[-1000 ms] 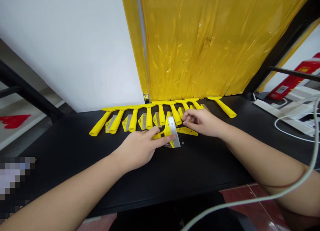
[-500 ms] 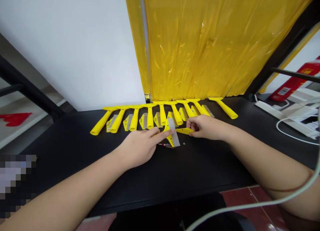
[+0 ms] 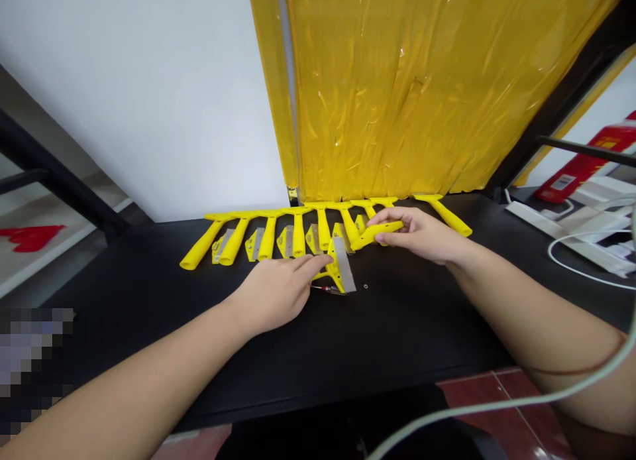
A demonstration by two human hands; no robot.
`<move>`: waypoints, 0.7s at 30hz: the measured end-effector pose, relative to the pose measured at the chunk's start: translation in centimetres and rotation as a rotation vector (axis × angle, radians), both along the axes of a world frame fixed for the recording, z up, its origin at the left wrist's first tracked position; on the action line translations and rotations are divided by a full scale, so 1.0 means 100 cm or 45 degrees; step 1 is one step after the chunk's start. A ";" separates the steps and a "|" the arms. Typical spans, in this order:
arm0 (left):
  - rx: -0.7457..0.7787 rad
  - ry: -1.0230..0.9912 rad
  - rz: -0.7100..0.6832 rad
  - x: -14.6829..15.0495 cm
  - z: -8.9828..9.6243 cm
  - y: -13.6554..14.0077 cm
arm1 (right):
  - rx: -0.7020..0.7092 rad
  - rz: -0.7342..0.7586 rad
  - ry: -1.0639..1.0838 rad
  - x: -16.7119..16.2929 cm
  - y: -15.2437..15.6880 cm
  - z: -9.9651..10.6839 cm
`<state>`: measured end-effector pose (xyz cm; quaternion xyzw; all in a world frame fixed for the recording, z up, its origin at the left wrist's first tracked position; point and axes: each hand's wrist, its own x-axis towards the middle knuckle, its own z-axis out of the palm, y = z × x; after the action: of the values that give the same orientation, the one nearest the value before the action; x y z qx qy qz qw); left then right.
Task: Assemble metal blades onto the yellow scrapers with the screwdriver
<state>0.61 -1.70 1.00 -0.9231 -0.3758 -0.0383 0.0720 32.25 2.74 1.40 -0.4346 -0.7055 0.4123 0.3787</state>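
Observation:
My left hand (image 3: 275, 289) is closed round the handle of a yellow scraper, mostly hidden by the palm. Its fingers reach onto the scraper's yellow head, along which a flat metal blade (image 3: 344, 268) lies. A flat yellow plastic plate (image 3: 371, 234) is pinched between the thumb and fingers of my right hand (image 3: 422, 233), above and to the right of the blade. Just under the scraper head lies a thin tool with a red part (image 3: 328, 289), partly covered. A small pale ring (image 3: 366, 286) rests on the table right of the blade.
Several yellow scraper handles (image 3: 199, 245) line the back of the black table (image 3: 348, 354), with yellow plates and blades (image 3: 285, 240) between them. One handle (image 3: 454, 218) lies apart at right. White power strips (image 3: 566, 238) and a pale cable (image 3: 497, 407) are on the right.
My right hand has lifted the yellow plate upward and turned it, with the fingers now stretched along it. My left hand with the scraper stays nearly in place, its fingers drawn back slightly.

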 end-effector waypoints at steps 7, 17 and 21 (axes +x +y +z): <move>0.008 -0.018 0.001 0.001 -0.001 0.000 | -0.333 0.180 0.405 -0.010 -0.005 -0.003; 0.058 -0.038 -0.042 0.005 -0.003 -0.002 | -0.370 0.076 0.292 -0.046 -0.018 -0.020; 0.067 -0.059 -0.078 0.007 -0.004 -0.004 | -0.354 0.013 0.226 -0.057 -0.022 -0.021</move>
<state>1.32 -2.06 0.57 -0.9308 -0.3479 -0.0717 0.0865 26.51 0.52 -0.71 -0.4412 -0.6076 0.5446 0.3736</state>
